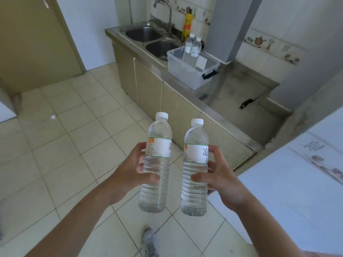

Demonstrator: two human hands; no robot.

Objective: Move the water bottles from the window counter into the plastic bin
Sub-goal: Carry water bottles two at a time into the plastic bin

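**Two full bottles in hand, bin ahead**

While each hand — left hand (138, 167), right hand (220, 178) — wraps a full, capped bottle (156, 164) (194, 169) mid-body, expect weight and thin, ribbed walls; the plastic bin (187, 75) on the counter already holds two.

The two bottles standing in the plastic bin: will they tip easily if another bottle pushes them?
Probably yes: the two bottles are tall and narrow and stand upright. They look full, so fairly heavy. The bin's wall only reaches partway up them.
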